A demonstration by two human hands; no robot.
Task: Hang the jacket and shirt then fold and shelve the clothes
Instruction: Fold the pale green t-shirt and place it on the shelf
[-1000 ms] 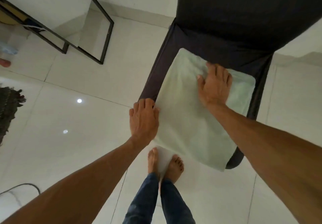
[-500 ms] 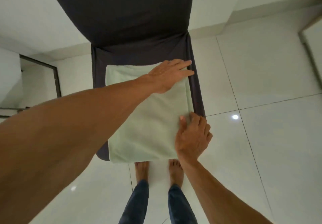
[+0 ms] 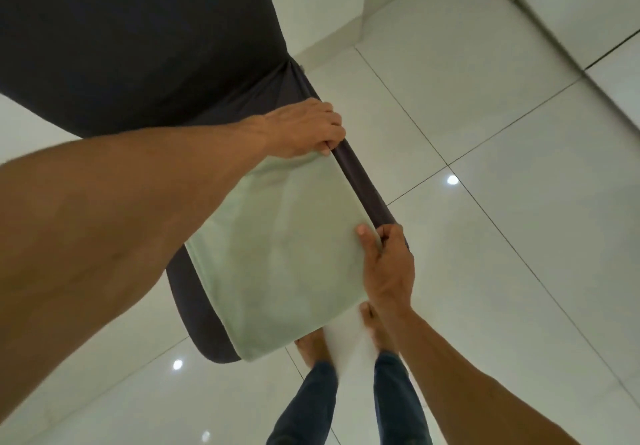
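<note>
A folded pale green garment [image 3: 284, 254] lies on the seat of a chair with a dark grey cover [image 3: 194, 306]. My left hand [image 3: 304, 126] reaches across from the left and grips the garment's far right corner, fingers curled over the edge. My right hand [image 3: 389, 264] holds the near part of the same right edge, thumb on top and fingers tucked under. My left forearm hides the garment's far left part.
The chair's dark backrest [image 3: 138, 46] fills the upper left. Glossy white floor tiles [image 3: 485, 237] surround the chair. My bare feet and jeans [image 3: 391, 392] stand just in front of the seat. A white cabinet or wall base [image 3: 571, 12] runs along the upper right.
Both hands went from pressing flat on the garment to gripping its right edge. The view has swung, so the chair now sits at a slant.
</note>
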